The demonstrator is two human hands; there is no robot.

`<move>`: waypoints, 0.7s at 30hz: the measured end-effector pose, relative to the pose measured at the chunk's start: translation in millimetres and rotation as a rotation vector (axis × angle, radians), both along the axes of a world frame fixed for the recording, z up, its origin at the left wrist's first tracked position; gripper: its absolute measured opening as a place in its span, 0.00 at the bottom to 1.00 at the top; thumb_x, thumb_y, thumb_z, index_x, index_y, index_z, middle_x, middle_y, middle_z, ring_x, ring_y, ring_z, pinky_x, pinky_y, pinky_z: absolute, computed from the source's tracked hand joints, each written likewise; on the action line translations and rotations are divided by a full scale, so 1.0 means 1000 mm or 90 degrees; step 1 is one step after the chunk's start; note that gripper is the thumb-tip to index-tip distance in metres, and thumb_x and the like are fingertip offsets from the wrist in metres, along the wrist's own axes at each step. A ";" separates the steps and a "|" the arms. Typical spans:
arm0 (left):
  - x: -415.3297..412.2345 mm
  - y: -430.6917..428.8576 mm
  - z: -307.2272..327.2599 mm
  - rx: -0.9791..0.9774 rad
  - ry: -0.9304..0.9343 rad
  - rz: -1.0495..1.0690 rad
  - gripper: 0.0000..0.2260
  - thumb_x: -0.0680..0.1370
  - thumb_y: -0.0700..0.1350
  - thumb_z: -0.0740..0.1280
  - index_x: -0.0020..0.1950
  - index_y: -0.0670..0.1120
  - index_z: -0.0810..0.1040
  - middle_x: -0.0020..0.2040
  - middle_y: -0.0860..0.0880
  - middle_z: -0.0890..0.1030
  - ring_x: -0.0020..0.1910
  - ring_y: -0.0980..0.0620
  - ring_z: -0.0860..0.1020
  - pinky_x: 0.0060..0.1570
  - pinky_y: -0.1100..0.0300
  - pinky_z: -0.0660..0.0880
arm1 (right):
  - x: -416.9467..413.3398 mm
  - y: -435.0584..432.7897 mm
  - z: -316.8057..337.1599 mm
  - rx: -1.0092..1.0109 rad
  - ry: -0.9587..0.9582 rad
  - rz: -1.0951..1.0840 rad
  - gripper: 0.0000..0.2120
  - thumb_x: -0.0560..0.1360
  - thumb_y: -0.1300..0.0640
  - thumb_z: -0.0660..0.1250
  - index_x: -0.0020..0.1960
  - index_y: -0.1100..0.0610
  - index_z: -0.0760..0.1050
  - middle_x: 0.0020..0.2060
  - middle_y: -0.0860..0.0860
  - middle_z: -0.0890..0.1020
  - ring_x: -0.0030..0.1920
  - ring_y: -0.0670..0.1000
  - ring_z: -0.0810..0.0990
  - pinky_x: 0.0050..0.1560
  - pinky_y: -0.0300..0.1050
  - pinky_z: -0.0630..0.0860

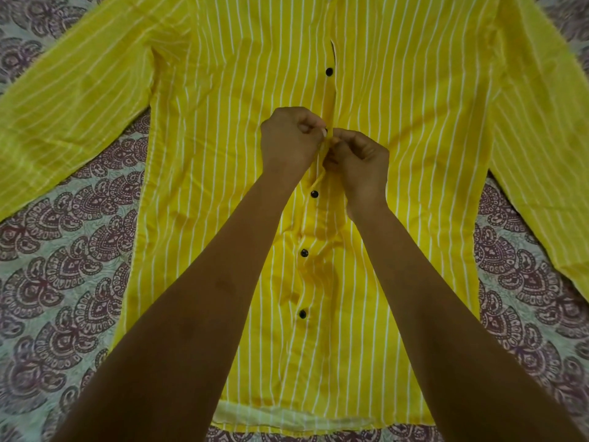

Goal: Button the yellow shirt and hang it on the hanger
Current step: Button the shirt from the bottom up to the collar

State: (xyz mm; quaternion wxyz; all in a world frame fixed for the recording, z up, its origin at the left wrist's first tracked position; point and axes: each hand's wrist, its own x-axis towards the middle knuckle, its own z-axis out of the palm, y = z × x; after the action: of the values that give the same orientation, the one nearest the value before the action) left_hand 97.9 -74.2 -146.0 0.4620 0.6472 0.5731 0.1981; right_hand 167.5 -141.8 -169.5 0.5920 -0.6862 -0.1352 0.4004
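Note:
The yellow shirt [223,154] with thin white stripes lies flat, front up, its sleeves spread to both sides and its hem nearest me. Black buttons run down its placket: three below my hands [314,194] look fastened, and two more show above [329,71]. My left hand [288,141] pinches the placket edge from the left. My right hand [361,164] pinches it from the right, fingertips meeting the left hand's at mid-chest. The button between my fingers is hidden. No hanger is in view.
The shirt rests on a bedsheet [63,282] printed with dark purple paisley shapes on pale green, which shows on both sides and below the hem. The placket gapes slightly above the upper button [333,49].

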 end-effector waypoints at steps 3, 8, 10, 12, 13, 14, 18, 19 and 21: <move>-0.001 0.002 -0.002 -0.049 -0.014 -0.001 0.04 0.72 0.37 0.68 0.44 0.41 0.81 0.37 0.48 0.79 0.39 0.52 0.79 0.48 0.56 0.78 | 0.001 0.003 0.003 -0.008 0.095 -0.020 0.08 0.77 0.66 0.60 0.44 0.61 0.78 0.33 0.55 0.79 0.32 0.46 0.78 0.35 0.35 0.76; -0.004 0.003 -0.007 -0.135 -0.058 0.023 0.06 0.74 0.35 0.64 0.44 0.42 0.80 0.37 0.48 0.80 0.34 0.56 0.76 0.40 0.62 0.74 | 0.000 0.004 -0.002 -0.021 0.057 -0.017 0.04 0.72 0.65 0.65 0.41 0.60 0.78 0.33 0.55 0.80 0.33 0.48 0.78 0.37 0.40 0.76; -0.002 0.001 -0.012 -0.134 -0.049 0.035 0.06 0.74 0.35 0.65 0.47 0.41 0.81 0.44 0.42 0.83 0.40 0.50 0.79 0.43 0.59 0.74 | -0.003 0.004 -0.007 -0.051 -0.029 -0.010 0.04 0.67 0.63 0.66 0.38 0.56 0.78 0.34 0.56 0.81 0.35 0.52 0.79 0.41 0.49 0.78; 0.001 -0.003 -0.017 -0.130 -0.024 0.060 0.06 0.74 0.37 0.66 0.47 0.42 0.82 0.47 0.40 0.83 0.48 0.44 0.81 0.47 0.56 0.76 | -0.006 0.003 -0.012 -0.083 -0.080 -0.007 0.05 0.66 0.64 0.66 0.39 0.56 0.78 0.35 0.56 0.82 0.38 0.54 0.81 0.45 0.51 0.79; 0.002 -0.003 -0.019 -0.133 -0.017 0.073 0.06 0.73 0.37 0.67 0.47 0.43 0.82 0.47 0.41 0.83 0.50 0.44 0.81 0.48 0.55 0.77 | -0.007 0.003 -0.014 -0.093 -0.093 -0.008 0.06 0.67 0.66 0.67 0.40 0.57 0.77 0.35 0.55 0.81 0.39 0.53 0.81 0.46 0.50 0.79; 0.002 -0.003 -0.020 -0.135 -0.013 0.078 0.06 0.73 0.37 0.67 0.47 0.44 0.83 0.47 0.42 0.84 0.50 0.44 0.81 0.49 0.55 0.77 | -0.007 0.003 -0.015 -0.099 -0.105 -0.012 0.06 0.68 0.66 0.67 0.41 0.57 0.77 0.34 0.53 0.81 0.38 0.51 0.81 0.46 0.48 0.78; 0.005 0.000 -0.017 -0.173 0.003 0.090 0.06 0.73 0.41 0.66 0.39 0.46 0.82 0.38 0.43 0.82 0.39 0.48 0.78 0.43 0.56 0.75 | -0.011 0.007 -0.017 -0.112 -0.155 -0.017 0.05 0.68 0.65 0.68 0.41 0.57 0.77 0.32 0.52 0.80 0.37 0.51 0.80 0.42 0.42 0.75; 0.006 0.000 -0.015 -0.183 -0.002 0.094 0.07 0.73 0.42 0.67 0.34 0.47 0.80 0.33 0.44 0.79 0.35 0.49 0.76 0.41 0.56 0.73 | -0.011 0.008 -0.017 -0.116 -0.178 -0.014 0.03 0.68 0.64 0.68 0.41 0.58 0.78 0.32 0.51 0.80 0.36 0.50 0.80 0.40 0.40 0.74; 0.006 -0.003 -0.014 -0.187 -0.016 0.086 0.07 0.73 0.42 0.67 0.34 0.47 0.79 0.33 0.47 0.79 0.34 0.53 0.75 0.38 0.59 0.72 | -0.012 0.009 -0.018 -0.114 -0.233 -0.011 0.02 0.69 0.63 0.69 0.41 0.59 0.79 0.31 0.49 0.79 0.33 0.47 0.79 0.36 0.38 0.72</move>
State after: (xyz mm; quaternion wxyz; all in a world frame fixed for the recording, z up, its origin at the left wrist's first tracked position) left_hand 104.0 -77.1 -160.2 0.5442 0.5301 0.6325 0.1511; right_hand 155.1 -133.0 -187.2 0.4975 -0.7986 -0.1984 0.2745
